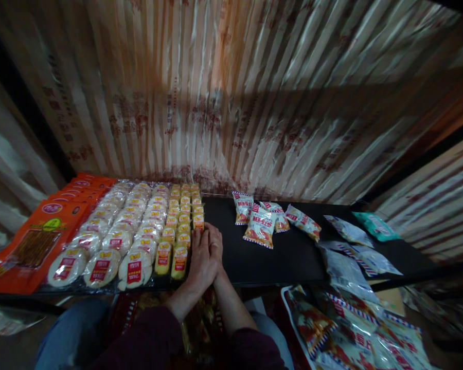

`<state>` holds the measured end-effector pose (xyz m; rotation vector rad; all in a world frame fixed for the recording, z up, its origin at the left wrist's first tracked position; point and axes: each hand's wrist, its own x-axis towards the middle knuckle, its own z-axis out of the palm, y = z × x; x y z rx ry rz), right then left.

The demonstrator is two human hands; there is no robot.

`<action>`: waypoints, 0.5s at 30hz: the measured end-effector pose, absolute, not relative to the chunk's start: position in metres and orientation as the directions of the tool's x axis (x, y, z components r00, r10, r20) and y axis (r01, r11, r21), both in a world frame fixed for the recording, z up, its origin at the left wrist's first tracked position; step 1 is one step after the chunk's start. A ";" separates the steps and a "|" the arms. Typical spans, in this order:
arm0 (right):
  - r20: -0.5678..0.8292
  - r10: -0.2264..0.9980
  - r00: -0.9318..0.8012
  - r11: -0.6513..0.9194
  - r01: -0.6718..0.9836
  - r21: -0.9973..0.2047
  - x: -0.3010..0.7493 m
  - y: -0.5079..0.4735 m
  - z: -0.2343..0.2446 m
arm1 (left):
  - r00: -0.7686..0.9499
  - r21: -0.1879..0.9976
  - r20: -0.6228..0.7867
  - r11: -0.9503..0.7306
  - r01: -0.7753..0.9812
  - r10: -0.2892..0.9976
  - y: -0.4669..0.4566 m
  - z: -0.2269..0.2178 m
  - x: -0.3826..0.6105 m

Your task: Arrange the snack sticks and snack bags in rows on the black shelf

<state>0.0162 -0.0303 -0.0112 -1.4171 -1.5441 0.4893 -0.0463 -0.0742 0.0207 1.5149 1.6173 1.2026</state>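
My left hand (202, 257) is at the right end of the yellow wrapped snack cakes (179, 259), its fingers closed around the near part of the rightmost row. What lies under the palm is hidden. Pressed against it, my right hand (215, 244) has its fingers bent together over the same spot; whatever they grip is covered. A yellow cake packet (198, 221) with a red label stands just beyond the fingertips. To the left, round white cakes (135, 270) in clear wrappers form overlapping rows. Orange snack bags (42, 231) overlap at the far left of the black shelf (250, 264).
Several white-and-red snack bags (260, 226) lie loose right of my hands. More bags (349, 272) and a teal packet (376, 226) lie at the shelf's right. Below its front edge is an open bag of snacks (316, 324). Printed plastic sheeting (216, 113) hangs behind.
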 end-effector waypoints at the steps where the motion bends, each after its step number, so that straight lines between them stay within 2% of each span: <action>1: 0.371 0.918 0.141 0.253 0.511 -0.821 0.018 -0.028 -0.011 | -0.162 0.900 0.124 -0.042 0.433 0.979 -0.076 0.024 -0.047; 6: 0.281 0.935 0.218 0.183 0.384 -0.905 0.020 -0.012 -0.019 | -0.117 0.875 0.000 0.057 0.480 0.993 -0.079 0.045 -0.045; 11: 0.277 0.947 0.160 0.233 0.249 -0.940 0.015 -0.004 -0.020 | -0.109 0.874 0.031 0.027 0.486 0.994 -0.080 0.046 -0.046; 15: 0.298 0.945 0.138 0.267 0.203 -0.942 0.012 -0.004 -0.017 | -0.104 0.857 0.064 -0.001 0.515 0.993 -0.080 0.044 -0.047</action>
